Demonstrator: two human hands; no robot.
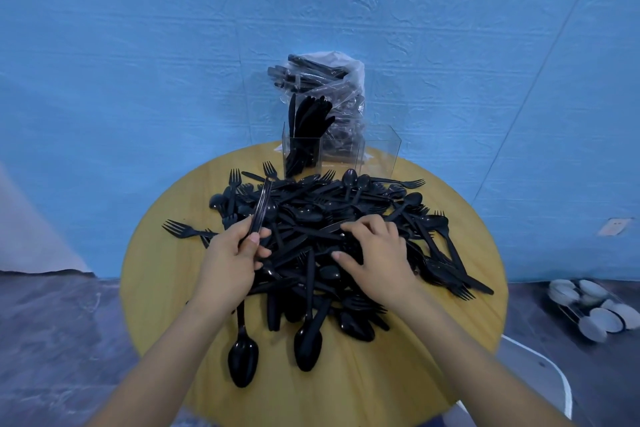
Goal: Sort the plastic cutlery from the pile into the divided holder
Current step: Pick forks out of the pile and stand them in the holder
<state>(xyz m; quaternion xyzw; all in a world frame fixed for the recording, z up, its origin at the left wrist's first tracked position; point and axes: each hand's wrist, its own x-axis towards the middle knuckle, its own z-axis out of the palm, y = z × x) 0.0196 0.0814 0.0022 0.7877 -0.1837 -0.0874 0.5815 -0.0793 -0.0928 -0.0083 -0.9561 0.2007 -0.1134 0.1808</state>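
Round wooden table [166, 288] carries everything; the clear divided holder [341, 152] at its far edge serves as landmark.

Pile [346, 229] of black plastic cutlery: directly in front of the holder, toward the person, spreading left and right; forks, spoons and knives tangled. Holder's left compartment holds upright knives [308, 121]; the other compartments look empty. Behind the holder, a clear bag of more cutlery [332, 80].

Left hand [228, 260]: in front of the holder and left of pile centre, fingers curled around a small bundle of knives [261, 208], blades pointing up toward the holder. Right hand [377, 253]: on the pile, right of the left hand, fingers bent and spread over the pieces; whether it pinches one, cannot tell.

Judgement: step in hand is gathering knives. Advice: pull each knife out along its length so fork tines do not snag, keep handles aligned in the bundle, then lower it handle-first into the left compartment.
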